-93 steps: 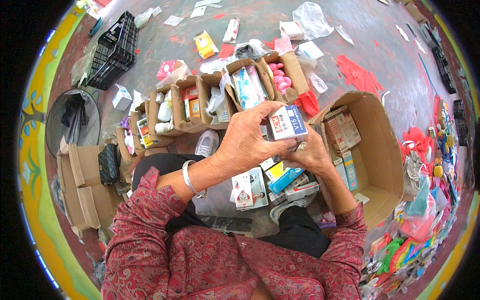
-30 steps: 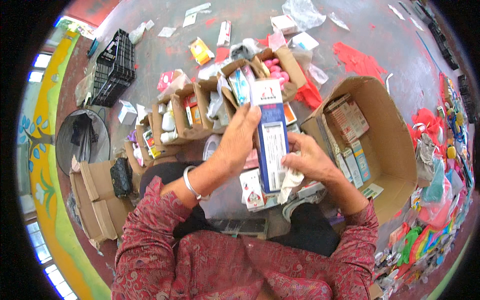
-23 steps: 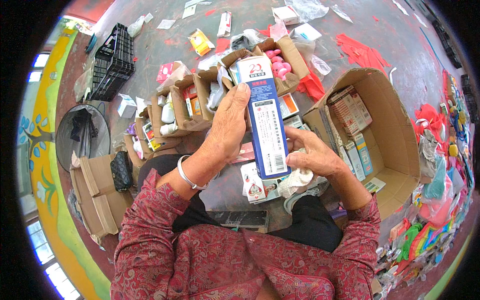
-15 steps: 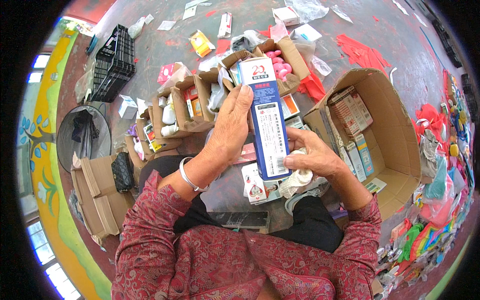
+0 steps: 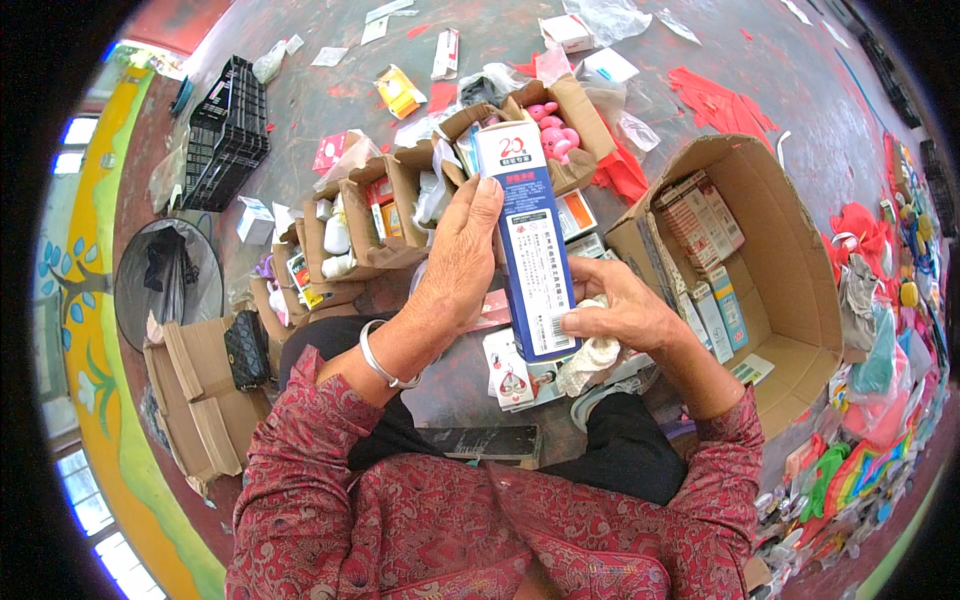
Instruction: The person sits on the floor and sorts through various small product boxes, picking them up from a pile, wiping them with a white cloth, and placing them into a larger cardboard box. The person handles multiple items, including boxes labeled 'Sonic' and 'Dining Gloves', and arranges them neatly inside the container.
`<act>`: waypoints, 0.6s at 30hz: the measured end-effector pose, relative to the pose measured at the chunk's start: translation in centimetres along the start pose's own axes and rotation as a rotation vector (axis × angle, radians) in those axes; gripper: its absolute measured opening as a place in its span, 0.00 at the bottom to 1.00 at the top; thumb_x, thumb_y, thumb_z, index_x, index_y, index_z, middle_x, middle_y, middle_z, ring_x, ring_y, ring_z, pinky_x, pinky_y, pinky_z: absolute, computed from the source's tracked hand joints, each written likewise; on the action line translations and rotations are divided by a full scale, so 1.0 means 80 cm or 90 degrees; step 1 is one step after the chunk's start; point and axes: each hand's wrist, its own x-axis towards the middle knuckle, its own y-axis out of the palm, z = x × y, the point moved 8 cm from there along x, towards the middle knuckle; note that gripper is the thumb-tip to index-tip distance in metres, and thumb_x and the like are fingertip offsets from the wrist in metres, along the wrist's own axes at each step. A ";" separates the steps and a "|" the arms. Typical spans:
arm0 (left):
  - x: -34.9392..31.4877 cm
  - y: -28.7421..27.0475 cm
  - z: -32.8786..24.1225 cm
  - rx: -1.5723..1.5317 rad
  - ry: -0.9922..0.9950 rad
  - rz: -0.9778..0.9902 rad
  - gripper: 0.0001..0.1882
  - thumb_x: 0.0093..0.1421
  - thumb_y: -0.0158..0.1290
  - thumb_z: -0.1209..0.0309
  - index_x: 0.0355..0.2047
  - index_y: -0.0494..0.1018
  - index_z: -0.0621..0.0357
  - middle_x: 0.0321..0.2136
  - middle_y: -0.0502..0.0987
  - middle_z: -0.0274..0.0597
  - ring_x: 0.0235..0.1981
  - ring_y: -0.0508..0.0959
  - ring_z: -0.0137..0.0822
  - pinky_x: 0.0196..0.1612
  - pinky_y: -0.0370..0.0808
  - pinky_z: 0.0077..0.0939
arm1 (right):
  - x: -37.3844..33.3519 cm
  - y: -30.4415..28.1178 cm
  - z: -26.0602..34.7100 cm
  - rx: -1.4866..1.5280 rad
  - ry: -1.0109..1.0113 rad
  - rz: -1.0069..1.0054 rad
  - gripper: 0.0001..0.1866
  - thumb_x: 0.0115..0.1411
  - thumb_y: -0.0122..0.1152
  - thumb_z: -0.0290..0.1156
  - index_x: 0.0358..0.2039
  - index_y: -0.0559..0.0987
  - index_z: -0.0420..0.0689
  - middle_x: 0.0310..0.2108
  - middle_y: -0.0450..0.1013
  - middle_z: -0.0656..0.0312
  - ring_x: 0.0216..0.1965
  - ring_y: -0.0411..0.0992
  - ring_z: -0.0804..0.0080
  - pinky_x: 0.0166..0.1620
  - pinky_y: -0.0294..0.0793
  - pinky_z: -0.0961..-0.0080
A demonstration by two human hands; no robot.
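- Tall blue-and-white carton [image 5: 530, 245]: a moment ago it was still being swung up; now it stands nearly upright between both hands, printed back panel toward the person, top leaning slightly away. It seems to be under inspection rather than on its way down.
- Left hand [image 5: 460, 255]: flat against the carton's left edge, fingers together and pointing up, a metal bangle [image 5: 378, 355] on the wrist.
- Right hand [image 5: 615, 310]: pinching the carton's lower right corner between thumb and fingers, with a crumpled white cloth [image 5: 590, 355] just beneath.
- Surroundings: a large open cardboard box [image 5: 790, 250] of packets to the right; small boxes [image 5: 350, 225] of goods on the floor beyond.
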 end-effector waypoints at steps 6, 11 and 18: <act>0.003 0.004 0.014 -0.079 -0.074 0.032 0.25 0.64 0.32 0.52 0.50 0.61 0.60 0.43 0.71 0.43 0.42 0.73 0.34 0.47 0.70 0.29 | -0.002 -0.017 0.010 -0.230 -0.062 -0.107 0.30 0.47 0.62 0.37 0.46 0.66 0.29 0.34 0.73 0.46 0.35 0.74 0.64 0.38 0.72 0.72; -0.006 0.033 0.013 -0.226 -0.144 0.111 0.29 0.63 0.31 0.48 0.55 0.56 0.56 0.49 0.66 0.41 0.50 0.68 0.38 0.54 0.64 0.38 | -0.019 0.004 0.044 -0.722 -0.074 -0.319 0.33 0.43 0.63 0.44 0.43 0.67 0.30 0.27 0.72 0.44 0.30 0.74 0.55 0.35 0.72 0.67; -0.003 0.023 0.022 -0.151 -0.134 0.076 0.26 0.65 0.28 0.53 0.55 0.56 0.58 0.48 0.68 0.45 0.45 0.72 0.43 0.50 0.69 0.37 | -0.026 0.016 0.053 -0.689 -0.133 -0.332 0.33 0.45 0.64 0.46 0.44 0.66 0.34 0.28 0.73 0.47 0.30 0.74 0.53 0.35 0.72 0.66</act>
